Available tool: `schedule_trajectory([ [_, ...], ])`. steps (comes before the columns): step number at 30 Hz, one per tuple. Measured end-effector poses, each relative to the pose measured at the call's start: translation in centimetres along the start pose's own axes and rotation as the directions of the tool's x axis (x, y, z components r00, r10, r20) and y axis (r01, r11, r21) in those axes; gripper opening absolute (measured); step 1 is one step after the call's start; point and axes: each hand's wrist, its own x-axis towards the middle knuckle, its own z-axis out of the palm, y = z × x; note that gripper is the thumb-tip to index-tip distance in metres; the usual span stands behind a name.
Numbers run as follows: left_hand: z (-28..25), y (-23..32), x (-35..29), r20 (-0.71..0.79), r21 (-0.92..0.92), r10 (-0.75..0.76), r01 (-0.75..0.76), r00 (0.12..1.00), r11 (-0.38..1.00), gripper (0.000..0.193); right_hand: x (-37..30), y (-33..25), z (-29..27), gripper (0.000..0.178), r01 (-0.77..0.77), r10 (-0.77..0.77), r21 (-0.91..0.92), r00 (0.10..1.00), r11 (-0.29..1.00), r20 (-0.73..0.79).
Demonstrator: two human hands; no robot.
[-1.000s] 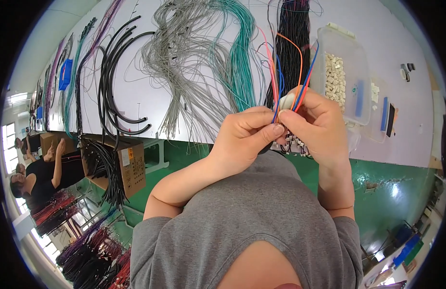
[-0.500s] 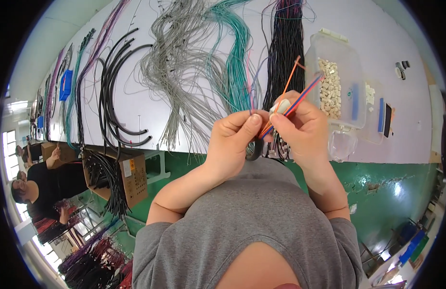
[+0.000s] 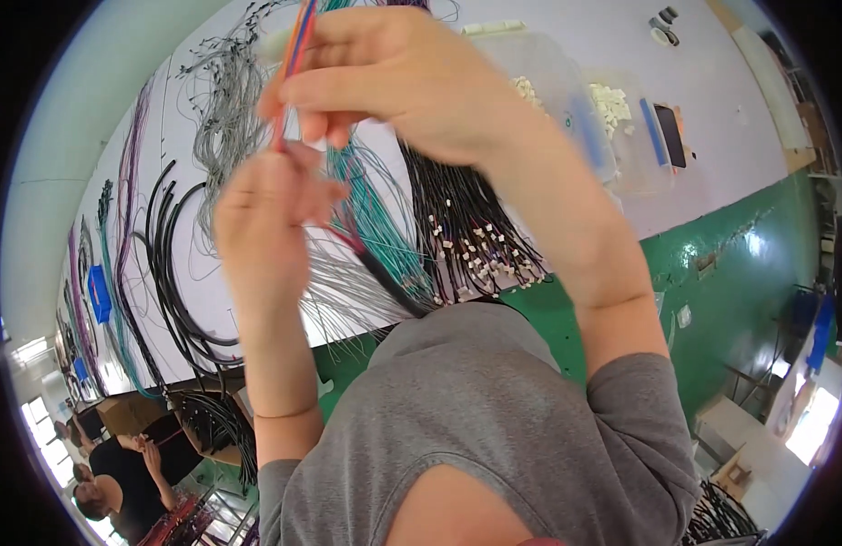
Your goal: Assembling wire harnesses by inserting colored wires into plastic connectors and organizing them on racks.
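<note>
My right hand (image 3: 385,77) is raised to the far side, its fingers closed on thin orange, blue and red wires (image 3: 301,41) that stick up past it. Just below, my left hand (image 3: 266,200), blurred by motion, grips the same wires lower down. From beneath it, reddish strands run into a black cable sheath (image 3: 385,278) that curves down toward my lap. A pale blurred shape (image 3: 273,44) shows beside the right fingers; its kind is unclear. Under my arms lie teal wires (image 3: 375,214) and black wires with white connectors (image 3: 476,250).
Grey wires (image 3: 234,100) and thick black cables (image 3: 166,264) lie on the white table (image 3: 685,173). Clear bins with white connectors (image 3: 610,107) and a dark phone-like slab (image 3: 669,136) are at right. A co-worker (image 3: 121,487) is at lower left beside a cardboard box.
Both hands have moved up and to the left with the wires, away from my body. My view has shifted right, and the black cable now shows stretched from the left hand to my lap.
</note>
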Motion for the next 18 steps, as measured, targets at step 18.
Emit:
schedule_trajectory([
  [18, -0.8, -2.5, -5.0, 0.309, -0.142, -0.573, 0.632, 0.759, 0.762, 0.018, -12.3, 15.4, -18.8, 0.020, -0.400, 0.657, -0.837, 0.523, -0.373, -0.543],
])
